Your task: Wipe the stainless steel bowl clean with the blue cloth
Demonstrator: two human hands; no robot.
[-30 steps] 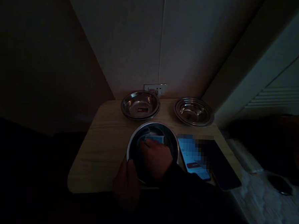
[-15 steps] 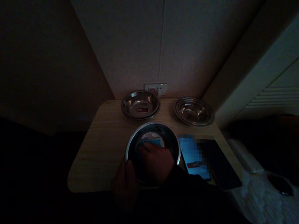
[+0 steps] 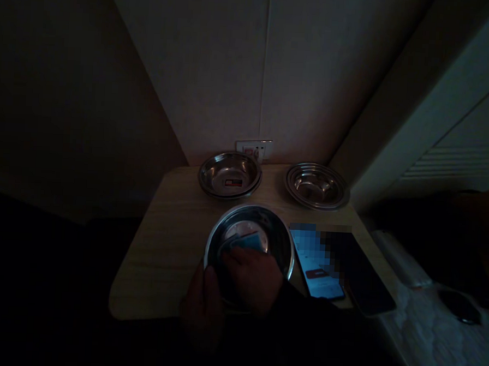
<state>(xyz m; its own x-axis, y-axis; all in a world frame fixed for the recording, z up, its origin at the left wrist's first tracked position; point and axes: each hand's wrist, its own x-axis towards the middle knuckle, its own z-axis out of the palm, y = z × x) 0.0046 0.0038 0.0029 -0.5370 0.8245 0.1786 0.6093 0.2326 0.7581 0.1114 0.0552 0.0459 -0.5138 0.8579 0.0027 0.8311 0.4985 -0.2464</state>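
The scene is very dark. A steel bowl (image 3: 280, 240) sits at the near middle of a small wooden table (image 3: 165, 244). My right hand (image 3: 253, 279) is inside the bowl, closed on a light blue cloth (image 3: 247, 241) pressed against the bowl's inner surface. My left hand (image 3: 203, 301) grips the bowl's near left rim with the thumb over the edge.
Two more stacks of steel bowls stand at the back, one on the left (image 3: 229, 175) and one on the right (image 3: 317, 185). A lit phone (image 3: 320, 263) lies right of the bowl beside a dark one (image 3: 360, 274). A wall socket (image 3: 254, 148) is behind. A bed (image 3: 437, 329) lies right.
My right hand has slid the cloth back toward me and slightly left inside the bowl. The left hand stays on the rim.
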